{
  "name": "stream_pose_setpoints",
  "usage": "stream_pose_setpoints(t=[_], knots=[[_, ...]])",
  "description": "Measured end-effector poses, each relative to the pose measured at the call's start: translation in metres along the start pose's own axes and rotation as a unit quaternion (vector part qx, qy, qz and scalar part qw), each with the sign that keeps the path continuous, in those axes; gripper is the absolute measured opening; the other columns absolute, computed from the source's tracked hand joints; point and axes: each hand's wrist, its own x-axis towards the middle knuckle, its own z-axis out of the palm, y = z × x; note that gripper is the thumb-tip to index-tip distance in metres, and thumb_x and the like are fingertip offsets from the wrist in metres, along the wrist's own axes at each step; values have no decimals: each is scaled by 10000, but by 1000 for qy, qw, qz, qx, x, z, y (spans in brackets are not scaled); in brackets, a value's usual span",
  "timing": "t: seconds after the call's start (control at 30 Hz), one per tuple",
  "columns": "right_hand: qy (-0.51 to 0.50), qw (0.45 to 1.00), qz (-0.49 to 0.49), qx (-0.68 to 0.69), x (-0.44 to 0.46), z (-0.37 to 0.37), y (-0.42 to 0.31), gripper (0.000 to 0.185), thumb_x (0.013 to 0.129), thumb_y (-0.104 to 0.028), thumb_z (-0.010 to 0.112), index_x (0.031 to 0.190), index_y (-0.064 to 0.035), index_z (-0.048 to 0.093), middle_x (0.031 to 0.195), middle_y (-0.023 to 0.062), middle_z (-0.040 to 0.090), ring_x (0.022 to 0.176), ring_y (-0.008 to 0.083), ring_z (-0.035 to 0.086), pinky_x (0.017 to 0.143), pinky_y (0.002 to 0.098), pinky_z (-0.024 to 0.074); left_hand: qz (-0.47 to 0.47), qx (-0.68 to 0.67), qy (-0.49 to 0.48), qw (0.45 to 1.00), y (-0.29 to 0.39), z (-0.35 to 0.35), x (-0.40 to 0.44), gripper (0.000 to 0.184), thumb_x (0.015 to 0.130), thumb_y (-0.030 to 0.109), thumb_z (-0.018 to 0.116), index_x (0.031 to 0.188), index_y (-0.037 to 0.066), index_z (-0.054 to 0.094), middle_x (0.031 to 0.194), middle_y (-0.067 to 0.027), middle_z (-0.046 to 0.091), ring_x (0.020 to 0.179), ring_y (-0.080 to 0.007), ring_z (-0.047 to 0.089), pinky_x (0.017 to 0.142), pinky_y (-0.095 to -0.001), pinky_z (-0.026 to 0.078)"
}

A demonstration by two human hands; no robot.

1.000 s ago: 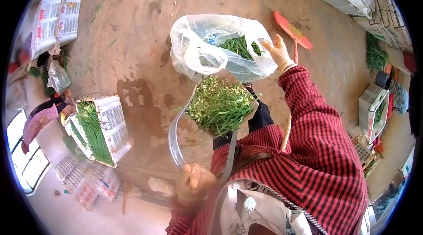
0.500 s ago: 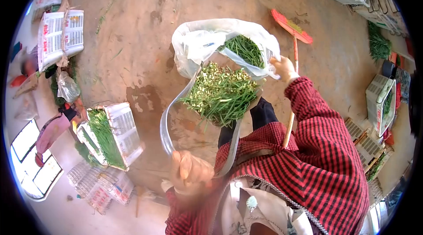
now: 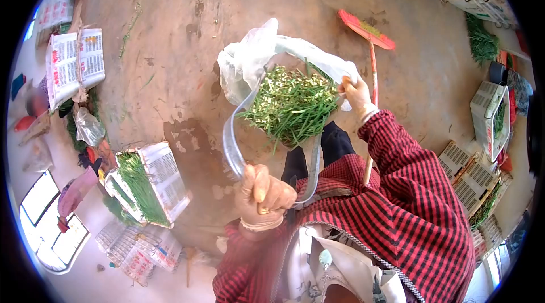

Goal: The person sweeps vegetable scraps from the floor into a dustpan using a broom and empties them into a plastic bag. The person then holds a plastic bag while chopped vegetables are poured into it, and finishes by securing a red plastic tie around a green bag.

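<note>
My left hand (image 3: 264,195), in a thin glove, is closed around a wide grey loop handle (image 3: 230,132). The loop belongs to a scoop-like container whose body is mostly hidden beneath a heap of cut green stalks (image 3: 292,101). My right hand (image 3: 357,95) pinches the rim of a white plastic bag (image 3: 235,73). The heap lies against the mouth of the bag, and the bag's inside is largely covered. A red broom (image 3: 366,29) stands just beyond my right hand, its handle leaning toward my body.
On the left stands a white crate (image 3: 164,175) of long green stalks, with flattened crates (image 3: 139,246) close by. Another person's pink sleeve (image 3: 76,192) shows at far left. More crates (image 3: 489,118) line the right side. Scraps of green lie on the brown floor (image 3: 164,42).
The heap has tipped closer to the bag's mouth, hiding the greens seen inside it earlier. My left hand has risen slightly rightward with the handle. The bag's left side has bunched up.
</note>
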Motion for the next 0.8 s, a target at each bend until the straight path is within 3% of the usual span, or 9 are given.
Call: stream_pose_setpoints(t=[0.03, 0.1, 0.2, 0.37, 0.5, 0.6, 0.7, 0.77, 0.8], knots=[[-10, 998, 58, 11, 0, 11, -18, 271, 814, -109, 482, 1079, -58, 513, 689, 2, 546, 592, 62, 474, 516, 215, 388, -2, 0, 2, 1000, -1, 3, 3, 442, 942, 325, 190, 646, 108, 437, 366, 33, 325, 314, -90, 234, 366, -245, 232], [-65, 997, -28, 22, -5, 31, -21, 326, 800, -71, 498, 1126, -76, 501, 715, -14, 553, 584, 49, 468, 506, 198, 385, -47, -10, 44, 998, -6, 4, 12, 426, 936, 333, 259, 608, 124, 435, 349, 40, 296, 308, -84, 180, 369, -245, 197], [-154, 985, 41, 65, -38, 44, -64, 410, 803, -57, 506, 1210, -73, 456, 750, -23, 568, 556, 38, 466, 486, 177, 377, -69, -9, 73, 995, -12, -1, 27, 428, 930, 353, 277, 589, 135, 416, 342, 40, 275, 306, -88, 169, 367, -244, 196], [-316, 936, 51, -149, -93, 29, -36, 357, 825, -129, 508, 1179, -87, 503, 719, 0, 587, 584, 63, 520, 569, 222, 458, -23, -32, 49, 998, -4, -25, 59, 402, 935, 348, 268, 629, 137, 421, 373, 37, 299, 309, -86, 191, 369, -236, 211], [-205, 954, 202, -80, -109, -15, -28, 393, 819, -125, 511, 1207, -84, 466, 621, -18, 510, 484, 45, 445, 458, 176, 388, 23, -45, 6, 999, 10, -37, 73, 396, 941, 312, 236, 651, 122, 426, 377, 17, 326, 315, -93, 234, 379, -230, 225], [-190, 954, 178, -148, -107, -39, -24, 450, 809, -143, 528, 1241, -81, 419, 665, 24, 538, 505, 57, 466, 472, 212, 414, 98, -52, -34, 993, 23, -35, 86, 390, 943, 284, 234, 676, 95, 445, 401, 13, 352, 328, -94, 269, 385, -225, 237], [-246, 918, 39, -310, -112, -16, -61, 721, 711, -249, 629, 1291, -16, 269, 1130, 199, 471, 814, 290, 579, 710, 329, 477, 103, -45, -22, 993, 22, -30, 101, 384, 940, 284, 253, 665, 103, 449, 404, 14, 354, 331, -93, 278, 389, -223, 240], [-200, 922, -89, -320, -109, 10, -75, 838, 659, -272, 669, 1294, 8, 199, 1241, 224, 360, 923, 351, 545, 791, 351, 455, 96, -31, -10, 995, 6, -20, 116, 382, 932, 294, 289, 634, 129, 460, 408, 27, 353, 329, -87, 282, 390, -229, 250], [-140, 900, -207, -358, -105, 23, -63, 935, 623, -310, 720, 1313, -15, 161, 1224, 277, 352, 855, 307, 580, 751, 329, 467, 99, -26, -19, 995, -3, -18, 126, 382, 931, 300, 292, 629, 136, 460, 405, 31, 351, 326, -84, 285, 388, -227, 257]])
